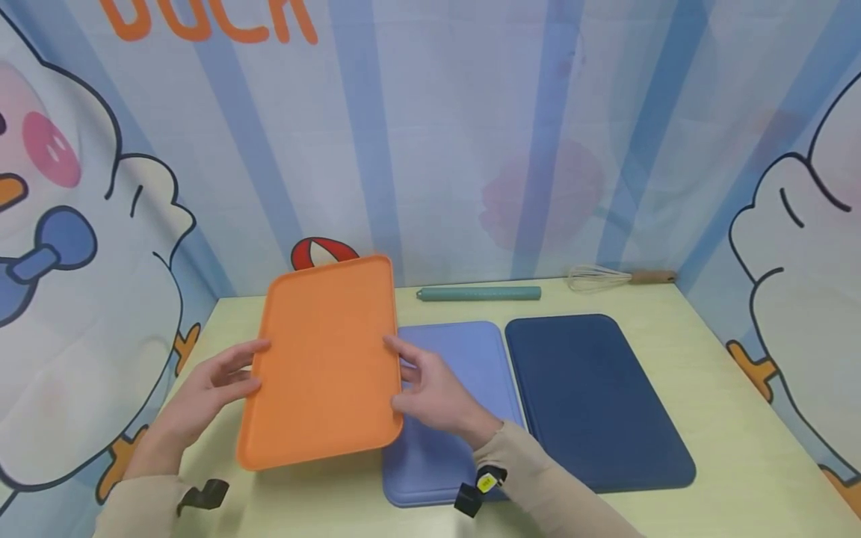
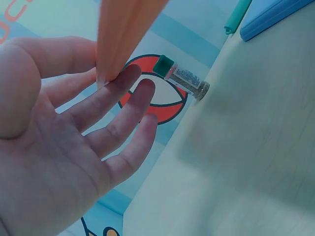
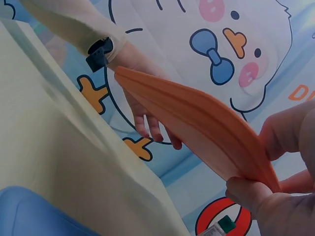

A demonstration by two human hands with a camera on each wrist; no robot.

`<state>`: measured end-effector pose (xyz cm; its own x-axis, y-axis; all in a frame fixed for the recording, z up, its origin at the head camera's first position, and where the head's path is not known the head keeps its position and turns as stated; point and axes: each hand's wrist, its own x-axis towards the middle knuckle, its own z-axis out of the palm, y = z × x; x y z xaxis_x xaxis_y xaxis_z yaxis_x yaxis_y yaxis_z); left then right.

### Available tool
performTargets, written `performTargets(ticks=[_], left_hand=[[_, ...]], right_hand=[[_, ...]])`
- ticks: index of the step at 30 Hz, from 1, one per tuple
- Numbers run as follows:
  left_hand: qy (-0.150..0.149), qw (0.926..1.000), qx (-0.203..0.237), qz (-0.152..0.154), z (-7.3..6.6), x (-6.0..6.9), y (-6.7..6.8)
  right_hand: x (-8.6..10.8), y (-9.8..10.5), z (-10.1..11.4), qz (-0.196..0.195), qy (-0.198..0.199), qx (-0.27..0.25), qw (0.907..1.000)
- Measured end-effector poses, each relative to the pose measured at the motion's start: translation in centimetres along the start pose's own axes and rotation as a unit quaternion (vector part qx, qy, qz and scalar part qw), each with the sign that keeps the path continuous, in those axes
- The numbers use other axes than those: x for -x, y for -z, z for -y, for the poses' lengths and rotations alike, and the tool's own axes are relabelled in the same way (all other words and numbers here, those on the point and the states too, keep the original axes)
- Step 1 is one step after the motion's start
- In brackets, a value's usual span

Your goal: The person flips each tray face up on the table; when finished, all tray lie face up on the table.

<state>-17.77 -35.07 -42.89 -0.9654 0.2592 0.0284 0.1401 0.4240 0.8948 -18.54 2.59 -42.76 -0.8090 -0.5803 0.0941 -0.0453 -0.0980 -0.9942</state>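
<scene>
Pinching the orange rectangular tray [image 1: 326,366] by its side edges, the left hand [image 1: 202,392] and right hand [image 1: 433,390] hold it tilted above the left side of the table [image 1: 740,463]; the periwinkle tray [image 1: 469,362] and navy tray [image 1: 599,403] lie to the right.

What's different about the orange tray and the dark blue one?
The left hand and right hand hold the orange tray above the table; the dark blue tray rests on it, untouched. The orange tray is tilted, while the dark blue tray lies flat. Both are roughly rectangular with rounded corners.
</scene>
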Motion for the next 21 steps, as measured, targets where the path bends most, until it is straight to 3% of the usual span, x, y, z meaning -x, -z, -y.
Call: performTargets(ticks=[7, 14, 18, 21], left_hand=[[0.002, 1.0, 0.001, -0.005, -0.02, 0.16, 0.36], [-0.001, 0.9999, -0.003, -0.012, 0.15, 0.43, 0.62], [0.004, 1.0, -0.001, -0.005, 0.28, 0.72, 0.87], [0.008, 1.0, -0.004, 0.003, 0.38, 0.94, 1.05]], right_hand=[[0.07, 0.25, -0.16, 0.004, -0.034, 0.085, 0.9958], [-0.08, 0.5, -0.25, 0.019, -0.03, 0.222, 0.9745], [-0.22, 0.47, -0.35, 0.025, -0.034, 0.264, 0.9635], [-0.34, 0.4, -0.55, 0.03, -0.041, 0.274, 0.9605]])
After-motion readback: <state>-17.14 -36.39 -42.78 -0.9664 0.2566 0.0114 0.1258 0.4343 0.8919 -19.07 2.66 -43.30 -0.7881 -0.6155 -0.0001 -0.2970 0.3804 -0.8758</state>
